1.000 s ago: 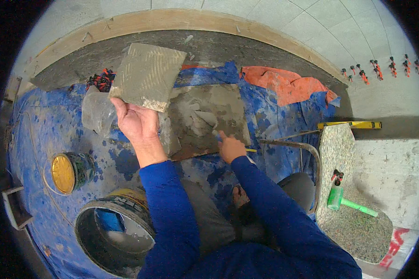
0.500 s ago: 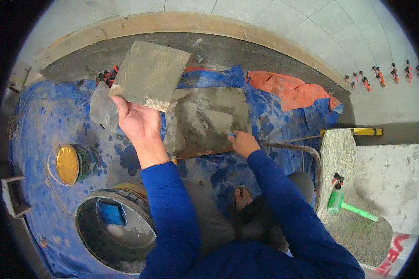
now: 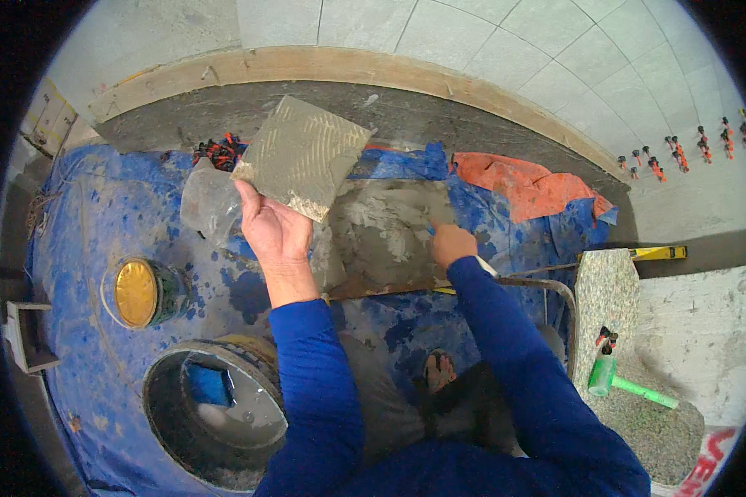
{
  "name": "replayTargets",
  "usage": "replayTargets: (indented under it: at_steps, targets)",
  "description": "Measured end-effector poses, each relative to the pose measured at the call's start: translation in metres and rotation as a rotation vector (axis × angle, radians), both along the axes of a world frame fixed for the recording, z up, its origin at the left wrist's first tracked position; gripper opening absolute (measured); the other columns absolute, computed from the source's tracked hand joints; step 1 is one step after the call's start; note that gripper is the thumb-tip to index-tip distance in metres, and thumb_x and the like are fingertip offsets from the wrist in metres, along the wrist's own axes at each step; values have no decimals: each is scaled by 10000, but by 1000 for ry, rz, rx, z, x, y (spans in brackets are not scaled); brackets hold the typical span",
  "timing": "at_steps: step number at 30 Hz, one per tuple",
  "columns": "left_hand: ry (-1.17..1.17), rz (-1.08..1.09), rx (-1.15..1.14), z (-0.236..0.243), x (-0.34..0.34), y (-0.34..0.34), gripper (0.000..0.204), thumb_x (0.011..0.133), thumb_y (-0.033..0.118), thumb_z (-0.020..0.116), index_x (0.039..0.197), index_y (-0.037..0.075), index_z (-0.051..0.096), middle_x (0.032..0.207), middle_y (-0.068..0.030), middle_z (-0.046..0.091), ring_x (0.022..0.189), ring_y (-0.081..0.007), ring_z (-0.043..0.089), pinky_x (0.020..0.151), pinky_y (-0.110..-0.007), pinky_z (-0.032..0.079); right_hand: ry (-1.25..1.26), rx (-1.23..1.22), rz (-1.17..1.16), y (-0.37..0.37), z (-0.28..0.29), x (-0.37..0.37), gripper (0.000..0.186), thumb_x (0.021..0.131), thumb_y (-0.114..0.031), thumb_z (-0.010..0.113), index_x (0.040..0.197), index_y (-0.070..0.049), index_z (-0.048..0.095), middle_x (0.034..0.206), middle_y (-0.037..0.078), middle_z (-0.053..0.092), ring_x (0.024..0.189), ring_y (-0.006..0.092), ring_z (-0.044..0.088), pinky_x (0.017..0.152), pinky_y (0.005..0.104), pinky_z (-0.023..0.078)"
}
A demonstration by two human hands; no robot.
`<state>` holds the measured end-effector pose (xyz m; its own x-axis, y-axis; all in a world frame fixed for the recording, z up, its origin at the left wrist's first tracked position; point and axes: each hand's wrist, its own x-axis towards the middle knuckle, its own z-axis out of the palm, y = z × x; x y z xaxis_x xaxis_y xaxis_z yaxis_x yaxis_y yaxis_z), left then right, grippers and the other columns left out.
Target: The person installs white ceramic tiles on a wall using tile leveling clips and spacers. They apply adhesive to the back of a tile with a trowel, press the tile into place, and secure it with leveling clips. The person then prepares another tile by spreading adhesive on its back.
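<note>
My left hand point(image 3: 278, 232), palm up, holds a square tile point(image 3: 302, 157) by its near edge, thumb against the left corner. Grey mortar with slanting ridges coats the tile's visible face; a paler rough patch lies along its near edge. To the right, my right hand point(image 3: 454, 246) is closed round a trowel, of which a bit of blue handle point(image 3: 431, 229) shows at the fingers. A pale sliver past my wrist may be its blade; hand and sleeve hide the rest. Beneath is a flat board point(image 3: 348, 291) spread with wet grey mortar point(image 3: 385, 236).
Blue tarp point(image 3: 224, 273) covers the floor. A bucket of water point(image 3: 153, 406) with a blue sponge point(image 3: 209, 384) stands near left, beside a small pail point(image 3: 135, 291). Right are a speckled bench point(image 3: 609, 290), a green mallet point(image 3: 638, 389) and a yellow level point(image 3: 659, 253). Orange sheeting point(image 3: 522, 186) lies beyond.
My right hand has turned over, so the trowel blade that lay on the mortar no longer shows there. The tile stays in my left hand; the whole view has shifted slightly.
</note>
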<state>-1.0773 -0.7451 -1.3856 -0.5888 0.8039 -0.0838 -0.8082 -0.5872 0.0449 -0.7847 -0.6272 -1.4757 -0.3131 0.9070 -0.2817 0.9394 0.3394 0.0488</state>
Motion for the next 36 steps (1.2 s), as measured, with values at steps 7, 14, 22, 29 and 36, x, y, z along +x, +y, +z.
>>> replayTargets:
  at_steps: [7, 14, 22, 29, 36]
  targets:
    - [-15, -52, 45, -10, 3, 8, 540, 1073, 444, 407, 1467, 80, 471, 1526, -118, 478, 1416, -345, 422, 1187, -560, 290, 40, -195, 84, -52, -40, 44, 599, 938, -242, 585, 1500, -111, 423, 1031, 236, 701, 960, 423, 692, 812, 531, 557]
    - [7, -37, 79, -11, 2, 8, 555, 1070, 458, 410, 1474, 83, 466, 1531, -111, 475, 1423, -344, 412, 1195, -552, 279, 49, -159, -8, -71, -44, 35, 538, 933, -295, 600, 1457, -219, 506, 1013, 248, 714, 933, 428, 693, 803, 552, 550]
    - [15, -38, 61, -7, 3, 8, 576, 1061, 458, 429, 1488, 72, 451, 1548, -131, 451, 1439, -359, 389, 1203, -563, 254, -44, 46, 307, 47, -22, -11, 496, 946, -270, 592, 1439, -263, 536, 971, 179, 719, 818, 369, 708, 721, 507, 570]
    - [10, 46, -33, -1, 3, -4, 583, 1053, 466, 445, 1483, 73, 456, 1545, -125, 457, 1431, -361, 402, 1197, -573, 259, -34, -105, 500, 40, -23, -2, 529, 914, -259, 590, 1438, -267, 518, 1028, 190, 716, 851, 399, 714, 705, 513, 576]
    - [41, -24, 205, -4, -5, -9, 576, 1057, 446, 445, 1484, 60, 451, 1568, -136, 429, 1458, -361, 366, 1212, -579, 218, 99, -79, 480, 100, -18, -9, 422, 947, -333, 582, 1338, -176, 576, 961, 216, 715, 865, 432, 692, 759, 570, 540]
